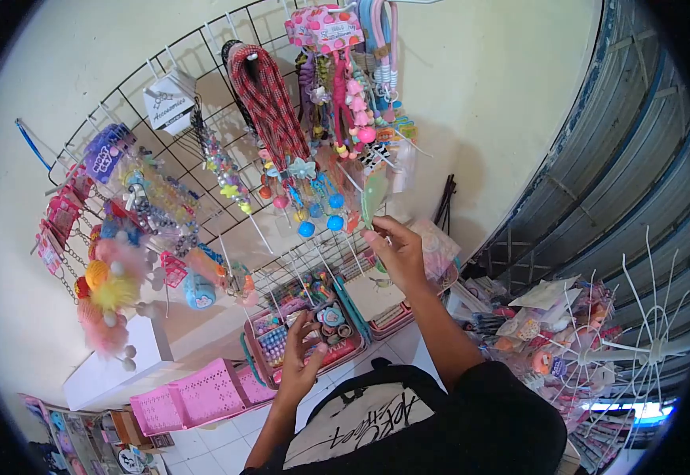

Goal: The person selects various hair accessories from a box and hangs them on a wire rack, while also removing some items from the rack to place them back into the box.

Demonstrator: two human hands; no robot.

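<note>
My right hand [399, 255] is raised at the wire grid rack, its thumb and fingers pinched on a pale green, partly see-through item [374, 194]. I cannot make out its exact kind; it stands upright from the fingertips, near the end of a hook. Just left of it hang bead straps with blue balls [334, 223]. Lower down, my left hand [301, 358] is held with its fingers apart and nothing between them. It hovers in front of a pink basket [259, 366] filled with small colourful goods, including a tray of beads [272, 346].
The black wire grid [143, 70] carries several hooks with a red cord bundle [269, 107], bead straps and fluffy pompom charms [115, 293]. A second basket [388, 323] stands right of the first. Pink bins [194, 400] lie lower left, a wire display stand [653, 348] right.
</note>
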